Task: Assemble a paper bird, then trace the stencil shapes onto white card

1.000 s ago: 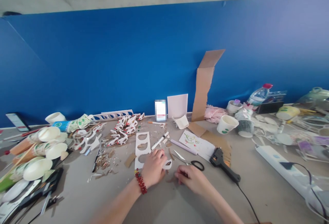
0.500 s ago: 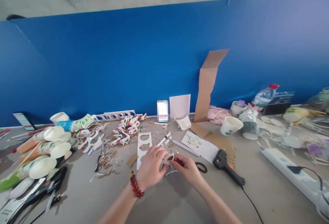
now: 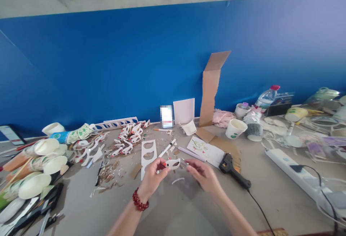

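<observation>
My left hand (image 3: 154, 174) pinches a small white bird-shaped cutout (image 3: 173, 163) between thumb and fingers. The cutout has a red beak end, a dark eye dot and an oval opening in its body. Just right of it is my right hand (image 3: 201, 174), fingers drawn together near the tail end. A thin small thing seems to show at those fingertips, too small to name. Below the cutout a curved white strip (image 3: 178, 180) lies on the table. Behind my left hand lies a white sheet (image 3: 145, 158) with cut-out openings.
At right are a black glue gun (image 3: 234, 171), a bird drawing (image 3: 201, 147) and a white power strip (image 3: 292, 174). A pile of bird cutouts (image 3: 127, 140) and paper scraps (image 3: 110, 173) lie left, with paper cups (image 3: 35, 185) beyond. A cardboard piece (image 3: 211, 95) stands behind.
My hands have moved slightly apart, and the cutout now shows side-on in my left hand. The black loop beside my right hand no longer shows. The view has shifted a little right.
</observation>
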Motion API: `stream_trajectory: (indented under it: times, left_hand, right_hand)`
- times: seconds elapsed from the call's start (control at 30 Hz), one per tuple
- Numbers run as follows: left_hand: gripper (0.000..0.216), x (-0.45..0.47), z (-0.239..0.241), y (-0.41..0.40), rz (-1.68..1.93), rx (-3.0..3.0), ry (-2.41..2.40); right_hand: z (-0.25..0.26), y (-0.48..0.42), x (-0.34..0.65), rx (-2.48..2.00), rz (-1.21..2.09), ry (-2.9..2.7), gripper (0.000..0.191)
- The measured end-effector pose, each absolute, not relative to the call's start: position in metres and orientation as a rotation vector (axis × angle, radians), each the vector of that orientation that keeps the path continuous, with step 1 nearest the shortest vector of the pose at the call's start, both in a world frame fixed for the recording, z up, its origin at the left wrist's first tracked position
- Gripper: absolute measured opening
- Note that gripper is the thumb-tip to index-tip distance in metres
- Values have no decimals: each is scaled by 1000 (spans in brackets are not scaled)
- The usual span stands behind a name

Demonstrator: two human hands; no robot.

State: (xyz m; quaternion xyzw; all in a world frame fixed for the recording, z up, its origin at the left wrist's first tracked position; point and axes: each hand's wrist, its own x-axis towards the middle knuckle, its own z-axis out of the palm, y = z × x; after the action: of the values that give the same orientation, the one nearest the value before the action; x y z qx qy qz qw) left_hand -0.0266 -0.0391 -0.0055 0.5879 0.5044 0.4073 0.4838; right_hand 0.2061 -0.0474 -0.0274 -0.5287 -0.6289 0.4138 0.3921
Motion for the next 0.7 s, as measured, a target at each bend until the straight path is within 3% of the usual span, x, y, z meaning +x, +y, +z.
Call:
stream_trajectory:
  times: [0.13,0.23,0.43,0.6,0.7]
  left_hand:
    - [21,-35,-6,-37,1051,1266,1256]
    - [26,-35,-5,-35,1072,1184,1252]
    - [29,-29,-3,-35,1076,1095,1211]
    - [32,-32,-1,-34,1122,991,1162]
    - [31,-34,-9,-28,1118,956,1153]
  right_hand:
    - [-34,-59,284,-1777,141,-1659,48]
    - [-49,-70,333,-2011,-88,-1724,53]
    - [-60,-70,367,-1999,165,-1795,41]
    - [-32,-59,348,-1921,356,-1000,54]
    - [-11,-55,307,-1460,816,-675,49]
